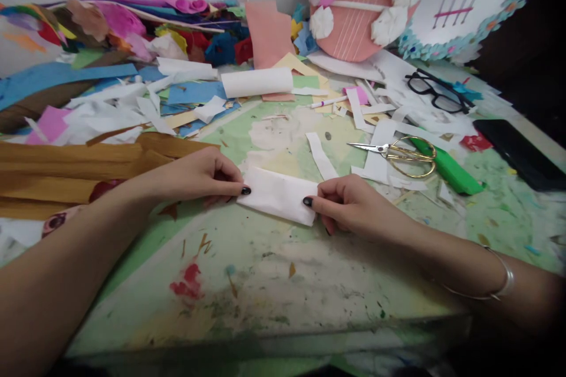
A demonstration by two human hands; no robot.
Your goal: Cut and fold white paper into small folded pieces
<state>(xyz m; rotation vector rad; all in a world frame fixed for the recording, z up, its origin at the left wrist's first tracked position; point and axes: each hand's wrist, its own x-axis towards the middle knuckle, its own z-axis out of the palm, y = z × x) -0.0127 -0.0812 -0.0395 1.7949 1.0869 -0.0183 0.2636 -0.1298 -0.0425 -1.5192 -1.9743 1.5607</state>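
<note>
A small folded piece of white paper (278, 193) spans the gap between my two hands, just above or on the paint-stained table (265, 283). My left hand (203, 174) pinches its left end, thumb on the near face. At the opposite end, my right hand (349, 203) grips the paper's right edge between thumb and fingers. Gold-handled scissors (411, 156) lie beyond my right hand, blades partly apart and pointing left. A narrow white paper strip (321, 156) rests just behind the folded piece.
Brown crepe paper (66, 171) lies left, under my forearm. Behind are a white paper roll (257, 82), scraps and a pink guitar-shaped craft (358, 12). To the right are a green paper roll (457, 171), black glasses (437, 91) and a phone (517, 153).
</note>
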